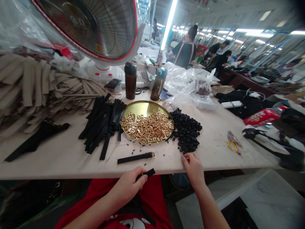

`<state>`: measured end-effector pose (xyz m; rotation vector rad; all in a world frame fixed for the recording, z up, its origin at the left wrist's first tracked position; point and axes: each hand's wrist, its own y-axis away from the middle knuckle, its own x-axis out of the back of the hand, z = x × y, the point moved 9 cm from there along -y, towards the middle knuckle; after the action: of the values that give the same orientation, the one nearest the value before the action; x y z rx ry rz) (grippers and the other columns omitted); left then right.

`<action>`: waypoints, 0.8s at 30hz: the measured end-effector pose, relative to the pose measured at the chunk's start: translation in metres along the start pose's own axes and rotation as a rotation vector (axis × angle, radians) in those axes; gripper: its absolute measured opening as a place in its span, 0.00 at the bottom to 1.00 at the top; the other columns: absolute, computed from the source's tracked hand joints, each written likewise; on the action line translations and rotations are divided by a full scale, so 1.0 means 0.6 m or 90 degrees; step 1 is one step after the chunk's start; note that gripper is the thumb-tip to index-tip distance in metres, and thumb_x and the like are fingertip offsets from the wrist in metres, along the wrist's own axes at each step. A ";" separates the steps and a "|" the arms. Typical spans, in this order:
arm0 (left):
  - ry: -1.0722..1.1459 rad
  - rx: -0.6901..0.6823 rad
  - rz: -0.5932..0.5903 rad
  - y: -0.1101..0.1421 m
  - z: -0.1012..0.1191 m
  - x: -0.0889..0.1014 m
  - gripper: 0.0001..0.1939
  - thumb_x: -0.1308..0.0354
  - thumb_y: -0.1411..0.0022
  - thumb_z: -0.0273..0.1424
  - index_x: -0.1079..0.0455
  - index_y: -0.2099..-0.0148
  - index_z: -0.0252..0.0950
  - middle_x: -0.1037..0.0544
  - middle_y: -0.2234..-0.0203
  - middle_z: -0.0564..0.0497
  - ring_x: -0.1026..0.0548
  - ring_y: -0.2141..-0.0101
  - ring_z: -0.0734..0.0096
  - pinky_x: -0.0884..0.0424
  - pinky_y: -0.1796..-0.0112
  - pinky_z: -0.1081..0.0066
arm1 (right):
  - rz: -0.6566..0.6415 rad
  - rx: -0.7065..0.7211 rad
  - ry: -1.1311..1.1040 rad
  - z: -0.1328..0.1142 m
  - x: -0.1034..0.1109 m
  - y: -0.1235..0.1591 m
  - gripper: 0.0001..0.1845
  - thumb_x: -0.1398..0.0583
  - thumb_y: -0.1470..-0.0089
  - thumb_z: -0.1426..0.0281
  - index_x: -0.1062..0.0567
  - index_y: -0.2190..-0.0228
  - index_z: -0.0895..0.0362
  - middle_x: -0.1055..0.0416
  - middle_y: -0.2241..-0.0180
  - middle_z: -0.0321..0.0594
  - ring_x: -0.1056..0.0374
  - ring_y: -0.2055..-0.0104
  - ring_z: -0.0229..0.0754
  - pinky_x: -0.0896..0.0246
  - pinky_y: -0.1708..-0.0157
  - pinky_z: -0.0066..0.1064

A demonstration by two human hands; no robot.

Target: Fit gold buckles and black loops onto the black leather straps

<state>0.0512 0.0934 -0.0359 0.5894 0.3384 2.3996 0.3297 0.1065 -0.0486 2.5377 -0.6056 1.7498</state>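
Observation:
My left hand [130,186] is closed on a black strap [148,173] just below the table's front edge, over my red lap. My right hand [193,165] rests on the front edge of the table [59,159], fingers curled toward a heap of small black pieces [187,130]; I cannot make out whether they pinch one. A finished black strap with a gold buckle [135,157] lies on the table between the hands. Behind it, a round gold tray [140,108] holds several gold buckles [149,127]. A bundle of black straps [103,122] lies left of the tray.
Beige strips [35,86] are stacked at far left, under a large fan [95,28]. Two bottles [131,81] and a phone [112,84] stand behind the tray, with plastic bags [190,82] to the right. Pliers [233,141] and a red box [263,117] lie at right. Other people work at tables behind.

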 end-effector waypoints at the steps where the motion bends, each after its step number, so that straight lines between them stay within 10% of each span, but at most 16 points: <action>1: -0.001 0.001 0.003 0.004 -0.001 0.002 0.12 0.56 0.41 0.37 0.36 0.65 0.35 0.33 0.81 0.57 0.35 0.78 0.74 0.42 0.75 0.76 | 0.008 -0.009 0.001 0.003 0.003 0.000 0.15 0.50 0.48 0.61 0.32 0.69 0.59 0.36 0.69 0.45 0.39 0.71 0.43 0.43 0.68 0.35; 20: 0.013 -0.017 0.005 0.005 0.008 0.009 0.11 0.55 0.42 0.36 0.35 0.67 0.36 0.32 0.81 0.57 0.35 0.78 0.74 0.42 0.75 0.76 | -0.103 -0.047 -0.183 -0.035 -0.021 -0.012 0.08 0.43 0.58 0.65 0.30 0.74 0.56 0.33 0.73 0.40 0.38 0.69 0.45 0.44 0.66 0.38; 24: 0.005 -0.056 0.045 -0.011 0.038 0.022 0.11 0.55 0.42 0.34 0.34 0.66 0.36 0.30 0.79 0.55 0.33 0.75 0.73 0.41 0.73 0.76 | -0.247 -0.158 -0.512 -0.102 -0.055 0.030 0.10 0.40 0.57 0.62 0.33 0.75 0.55 0.35 0.78 0.33 0.39 0.75 0.39 0.42 0.73 0.31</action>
<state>0.0569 0.1088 -0.0142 0.5606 0.2165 2.4715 0.2590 0.1129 -0.0588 2.8379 -0.2555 0.4719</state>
